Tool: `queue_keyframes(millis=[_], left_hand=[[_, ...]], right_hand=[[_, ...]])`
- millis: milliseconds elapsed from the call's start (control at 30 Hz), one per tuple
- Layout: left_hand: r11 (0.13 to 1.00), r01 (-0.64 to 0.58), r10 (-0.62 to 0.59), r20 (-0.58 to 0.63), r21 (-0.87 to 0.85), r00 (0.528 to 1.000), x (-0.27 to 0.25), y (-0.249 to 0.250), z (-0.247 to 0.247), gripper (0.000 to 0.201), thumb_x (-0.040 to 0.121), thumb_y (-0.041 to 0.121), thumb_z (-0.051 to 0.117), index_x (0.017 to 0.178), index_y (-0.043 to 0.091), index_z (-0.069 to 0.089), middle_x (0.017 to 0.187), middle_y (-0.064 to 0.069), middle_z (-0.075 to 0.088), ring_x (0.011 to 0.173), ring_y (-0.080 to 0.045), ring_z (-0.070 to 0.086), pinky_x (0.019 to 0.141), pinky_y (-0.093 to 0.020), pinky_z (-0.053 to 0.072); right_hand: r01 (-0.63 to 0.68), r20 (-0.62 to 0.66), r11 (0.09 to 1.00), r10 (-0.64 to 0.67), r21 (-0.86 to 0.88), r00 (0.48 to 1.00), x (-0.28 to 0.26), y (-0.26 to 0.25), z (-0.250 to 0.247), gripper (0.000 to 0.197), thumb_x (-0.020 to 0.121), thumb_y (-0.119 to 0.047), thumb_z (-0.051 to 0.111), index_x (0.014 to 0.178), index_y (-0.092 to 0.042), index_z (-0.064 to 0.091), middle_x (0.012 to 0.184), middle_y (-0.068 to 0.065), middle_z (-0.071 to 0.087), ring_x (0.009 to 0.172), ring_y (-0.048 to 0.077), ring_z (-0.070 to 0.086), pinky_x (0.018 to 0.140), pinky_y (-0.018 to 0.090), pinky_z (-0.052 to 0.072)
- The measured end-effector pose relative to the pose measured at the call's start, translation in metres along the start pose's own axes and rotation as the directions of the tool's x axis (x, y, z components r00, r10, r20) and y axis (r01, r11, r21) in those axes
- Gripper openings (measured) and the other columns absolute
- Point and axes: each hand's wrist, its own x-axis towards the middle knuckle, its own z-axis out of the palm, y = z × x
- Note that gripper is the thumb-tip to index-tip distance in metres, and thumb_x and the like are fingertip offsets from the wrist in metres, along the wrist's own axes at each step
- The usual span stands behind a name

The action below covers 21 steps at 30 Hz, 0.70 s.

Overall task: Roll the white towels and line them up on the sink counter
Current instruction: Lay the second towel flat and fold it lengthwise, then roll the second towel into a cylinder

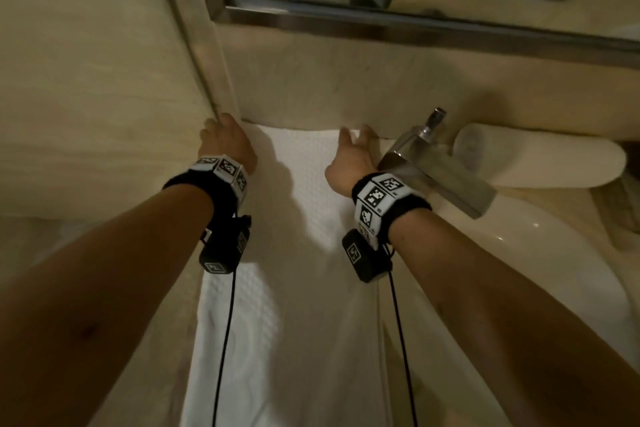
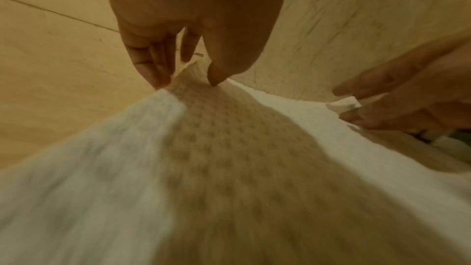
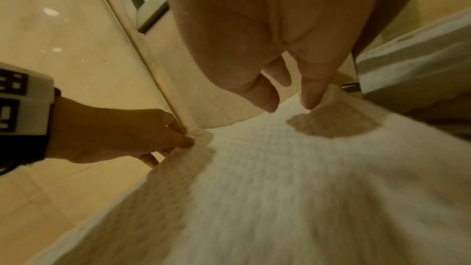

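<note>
white waffle-weave towel (image 1: pixel 294 253) flat on beige stone bench (image 1: pixel 104 253), far edge at wall | left hand (image 1: pixel 227 146) pinches far-left corner | right hand (image 1: pixel 353 158) fingers straight, far-right corner | rolled white towel (image 1: pixel 540 159) behind chrome faucet (image 1: pixel 440 173)

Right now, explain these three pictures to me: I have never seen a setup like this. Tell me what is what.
There is no machine here, only a person with a camera on the head and one on each wrist. The big picture looks down from the head at a sink counter. The left hand pinches one far corner of a flat white towel spread over the counter; the left wrist view shows this close up. The right hand reaches the other far corner, fingers straight, seen from its own wrist camera. Beside a metal faucet lies a rolled towel, already done. The black bands with square patterns hold the wrist cameras.
</note>
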Motion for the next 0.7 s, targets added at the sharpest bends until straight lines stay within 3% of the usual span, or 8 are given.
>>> queue_keyframes(millis=[33, 100, 200, 267, 367, 533, 600, 700], left_hand=[[1.0, 0.017, -0.017, 0.003, -0.019, 1.0, -0.009, -0.002, 0.003, 0.051, 0.095, 0.019, 0.048, 0.139, 0.002, 0.028, 0.137, -0.021, 0.035, 0.126, -0.038, 0.037, 0.1, -0.046, 0.037], [1.0, 0.016, -0.015, 0.025, -0.024, 1.0, -0.031, -0.008, 0.008, 0.052, 0.095, 0.023, 0.049, 0.139, 0.003, 0.028, 0.136, -0.02, 0.034, 0.125, -0.037, 0.036, 0.099, -0.045, 0.038], [0.999, 0.002, 0.0, 0.055, -0.033, 0.999, -0.067, -0.015, 0.011, 0.052, 0.094, 0.023, 0.05, 0.137, 0.004, 0.029, 0.135, -0.019, 0.033, 0.124, -0.037, 0.037, 0.098, -0.044, 0.038], [0.999, 0.009, -0.007, 0.046, -0.048, 0.999, -0.1, -0.023, 0.011, 0.05, 0.093, 0.023, 0.052, 0.134, 0.005, 0.031, 0.134, -0.019, 0.034, 0.124, -0.036, 0.037, 0.097, -0.044, 0.038], [0.997, 0.019, -0.016, 0.039, -0.069, 0.999, -0.154, -0.038, 0.015, 0.053, 0.09, 0.024, 0.057, 0.132, 0.003, 0.032, 0.134, -0.02, 0.033, 0.124, -0.038, 0.035, 0.098, -0.044, 0.037], [0.984, 0.087, -0.072, 0.105, -0.154, 0.992, -0.25, -0.085, 0.025, 0.071, 0.086, 0.037, 0.062, 0.138, 0.003, 0.029, 0.137, -0.023, 0.031, 0.126, -0.042, 0.037, 0.102, -0.047, 0.039], [0.973, 0.123, -0.1, 0.128, -0.194, 0.987, -0.282, -0.108, 0.03, 0.072, 0.086, 0.037, 0.063, 0.139, 0.003, 0.028, 0.138, -0.024, 0.034, 0.125, -0.042, 0.04, 0.102, -0.047, 0.04], [0.958, 0.137, -0.099, 0.157, -0.252, 0.983, -0.327, -0.144, 0.033, 0.068, 0.086, 0.035, 0.063, 0.138, 0.006, 0.031, 0.134, -0.023, 0.042, 0.12, -0.041, 0.047, 0.097, -0.045, 0.045]], right_hand=[[-0.011, -0.01, 0.998, 0.012, 0.057, 1.0, -0.005, 0.001, 0.003, 0.07, 0.094, -0.012, 0.045, 0.153, -0.011, 0.009, 0.155, 0.019, -0.022, 0.146, 0.038, 0.009, 0.115, 0.038, 0.029], [-0.003, -0.023, 0.989, 0.006, 0.147, 1.0, -0.023, 0.005, 0.006, 0.063, 0.093, -0.009, 0.045, 0.151, -0.014, 0.02, 0.157, 0.014, -0.019, 0.146, 0.034, 0.013, 0.113, 0.032, 0.03], [0.055, -0.045, 0.984, -0.048, 0.172, 0.998, -0.058, 0.015, 0.012, 0.048, 0.092, -0.009, 0.047, 0.14, -0.008, 0.039, 0.154, 0.017, 0.011, 0.14, 0.032, 0.028, 0.114, 0.032, 0.029], [0.087, -0.082, 0.972, -0.071, 0.219, 0.994, -0.089, 0.026, 0.022, 0.041, 0.091, -0.008, 0.048, 0.132, -0.007, 0.046, 0.146, 0.015, 0.023, 0.133, 0.03, 0.035, 0.11, 0.034, 0.035], [0.122, -0.071, 0.962, -0.108, 0.243, 0.992, -0.14, 0.045, 0.04, 0.038, 0.092, -0.009, 0.046, 0.13, -0.007, 0.049, 0.14, 0.014, 0.035, 0.123, 0.028, 0.046, 0.1, 0.029, 0.04], [0.142, 0.07, 0.959, -0.163, 0.245, 0.984, -0.225, 0.081, 0.073, 0.038, 0.092, -0.011, 0.049, 0.129, -0.003, 0.054, 0.135, 0.013, 0.053, 0.124, 0.029, 0.05, 0.104, 0.034, 0.041], [0.128, 0.033, 0.943, -0.145, 0.307, 0.989, -0.252, 0.094, 0.089, 0.034, 0.09, -0.011, 0.051, 0.122, -0.004, 0.058, 0.127, 0.014, 0.057, 0.12, 0.029, 0.053, 0.102, 0.037, 0.044], [0.085, -0.069, 0.921, -0.063, 0.381, 0.996, -0.296, 0.107, 0.111, 0.029, 0.09, -0.021, 0.058, 0.115, -0.007, 0.054, 0.118, 0.01, 0.056, 0.109, 0.027, 0.056, 0.093, 0.033, 0.047]])
